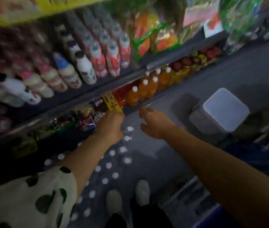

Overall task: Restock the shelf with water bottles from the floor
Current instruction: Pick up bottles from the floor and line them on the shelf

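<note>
1. The left hand is at the center of the frame, at the edge of the lower shelf. Its fingers are hidden behind the back of the hand, so I cannot tell if they hold something.
2. The right hand is just right of the left one, apart from it. Its fingers are spread and loose, and it holds nothing.
3. The water bottles stand on the floor below both hands, in the lower center of the frame. About twenty white caps can be seen; the picture is blurred, so the count is not exact.
4. Two light shoes are on the floor beside the bottles, at the bottom center.
5. A sleeve with dark dots covers the left arm in the lower left.
6. One yellow tag hangs at the shelf edge, just above the left hand.
7. Orange bottles with white caps, about six, stand on the lower shelf to the upper right of the hands.
8. One grey bin with a pale lid stands on the floor at the right.
9. On the upper shelf, upper left of the frame, there are rows of white and pink bottles, too blurred to count.
</note>
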The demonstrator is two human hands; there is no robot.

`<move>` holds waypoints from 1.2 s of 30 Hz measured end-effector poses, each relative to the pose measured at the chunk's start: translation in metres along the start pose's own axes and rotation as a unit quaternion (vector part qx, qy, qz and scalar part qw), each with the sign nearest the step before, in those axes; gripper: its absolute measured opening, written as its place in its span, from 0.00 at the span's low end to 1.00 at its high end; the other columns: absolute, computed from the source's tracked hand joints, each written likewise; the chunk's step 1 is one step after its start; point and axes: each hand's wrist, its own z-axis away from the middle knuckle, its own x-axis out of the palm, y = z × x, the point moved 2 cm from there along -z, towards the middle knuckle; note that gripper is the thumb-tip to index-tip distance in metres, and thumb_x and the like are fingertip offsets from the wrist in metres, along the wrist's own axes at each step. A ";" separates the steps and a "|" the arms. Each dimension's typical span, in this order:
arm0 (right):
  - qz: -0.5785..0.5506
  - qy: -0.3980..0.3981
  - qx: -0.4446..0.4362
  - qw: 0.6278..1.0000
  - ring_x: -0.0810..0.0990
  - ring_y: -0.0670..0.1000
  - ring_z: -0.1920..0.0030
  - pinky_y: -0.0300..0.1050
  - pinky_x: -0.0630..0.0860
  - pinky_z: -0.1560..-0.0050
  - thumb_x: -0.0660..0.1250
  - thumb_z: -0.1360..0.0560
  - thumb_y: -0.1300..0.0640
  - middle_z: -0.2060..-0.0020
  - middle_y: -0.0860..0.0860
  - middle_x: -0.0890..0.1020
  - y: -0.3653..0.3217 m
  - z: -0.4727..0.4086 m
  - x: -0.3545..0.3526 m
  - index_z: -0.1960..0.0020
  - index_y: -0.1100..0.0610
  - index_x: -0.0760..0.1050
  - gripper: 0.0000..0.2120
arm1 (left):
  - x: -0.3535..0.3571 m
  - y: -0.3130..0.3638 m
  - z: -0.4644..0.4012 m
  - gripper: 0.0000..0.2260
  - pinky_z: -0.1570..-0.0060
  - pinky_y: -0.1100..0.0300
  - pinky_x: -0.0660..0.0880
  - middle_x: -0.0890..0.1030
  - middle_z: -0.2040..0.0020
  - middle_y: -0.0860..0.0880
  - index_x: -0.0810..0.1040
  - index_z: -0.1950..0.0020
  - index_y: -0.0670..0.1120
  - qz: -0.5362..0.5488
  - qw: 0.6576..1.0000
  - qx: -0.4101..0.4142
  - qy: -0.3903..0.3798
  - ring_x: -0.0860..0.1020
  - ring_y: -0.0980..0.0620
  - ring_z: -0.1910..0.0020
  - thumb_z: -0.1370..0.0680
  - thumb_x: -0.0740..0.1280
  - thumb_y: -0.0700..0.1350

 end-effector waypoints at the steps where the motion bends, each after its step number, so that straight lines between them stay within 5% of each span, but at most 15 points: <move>1: -0.004 -0.017 0.004 1.000 0.73 0.62 0.40 0.52 0.72 0.45 0.63 0.23 0.56 0.38 0.59 0.73 0.008 -0.011 0.028 0.32 0.60 0.63 0.22 | 0.025 -0.012 -0.008 0.08 0.58 0.51 0.73 0.75 0.55 0.42 0.71 0.63 0.45 0.006 1.000 -0.003 -0.010 0.77 0.40 0.52 0.28 0.69 0.39; 7: 0.023 -0.047 0.033 0.998 0.74 0.62 0.41 0.50 0.71 0.48 0.63 0.23 0.56 0.40 0.59 0.75 0.050 -0.084 0.158 0.36 0.59 0.65 0.18 | 0.146 -0.078 -0.068 0.09 0.50 0.49 0.75 0.77 0.47 0.42 0.77 0.50 0.43 0.023 0.999 -0.043 -0.015 0.76 0.41 0.45 0.29 0.70 0.40; 12: 0.040 -0.035 0.063 0.997 0.75 0.62 0.41 0.50 0.71 0.49 0.63 0.24 0.55 0.41 0.59 0.75 0.080 -0.161 0.237 0.34 0.58 0.62 0.21 | 0.222 -0.116 -0.125 0.08 0.49 0.49 0.73 0.76 0.45 0.42 0.74 0.52 0.43 0.033 0.998 -0.053 -0.020 0.74 0.40 0.43 0.29 0.69 0.38; 16: 0.072 -0.057 0.071 0.993 0.74 0.63 0.40 0.52 0.72 0.47 0.64 0.23 0.50 0.41 0.60 0.75 0.093 -0.206 0.291 0.32 0.56 0.59 0.24 | 0.259 -0.138 -0.155 0.14 0.45 0.49 0.74 0.76 0.42 0.44 0.76 0.43 0.42 0.044 0.997 -0.055 -0.006 0.73 0.43 0.40 0.28 0.71 0.41; 21: 0.099 -0.065 0.048 0.992 0.76 0.64 0.42 0.52 0.73 0.48 0.61 0.23 0.58 0.42 0.62 0.77 0.100 -0.229 0.314 0.31 0.57 0.60 0.22 | 0.270 -0.152 -0.168 0.19 0.43 0.52 0.74 0.76 0.40 0.46 0.75 0.37 0.46 0.067 0.996 -0.049 0.020 0.73 0.45 0.38 0.27 0.71 0.40; 27: 0.102 -0.044 0.003 0.994 0.76 0.63 0.45 0.49 0.70 0.51 0.63 0.24 0.56 0.45 0.61 0.77 0.090 -0.197 0.230 0.33 0.59 0.63 0.22 | 0.217 -0.134 -0.152 0.19 0.43 0.51 0.73 0.76 0.41 0.44 0.76 0.38 0.44 0.093 0.995 -0.025 0.016 0.74 0.43 0.39 0.29 0.71 0.39; 33: 0.050 -0.014 -0.068 0.996 0.76 0.63 0.47 0.50 0.70 0.52 0.67 0.27 0.55 0.48 0.61 0.78 0.043 -0.105 0.052 0.36 0.60 0.66 0.22 | 0.085 -0.063 -0.097 0.18 0.47 0.50 0.75 0.76 0.45 0.46 0.76 0.42 0.46 0.122 0.992 0.031 0.019 0.76 0.44 0.43 0.31 0.74 0.41; 36: 0.029 0.008 -0.122 0.992 0.75 0.62 0.45 0.53 0.73 0.48 0.68 0.28 0.54 0.44 0.60 0.77 0.002 -0.044 -0.057 0.36 0.60 0.69 0.23 | 0.001 -0.024 -0.060 0.24 0.46 0.59 0.72 0.77 0.42 0.48 0.75 0.39 0.47 0.139 0.987 0.081 0.028 0.75 0.49 0.41 0.34 0.75 0.43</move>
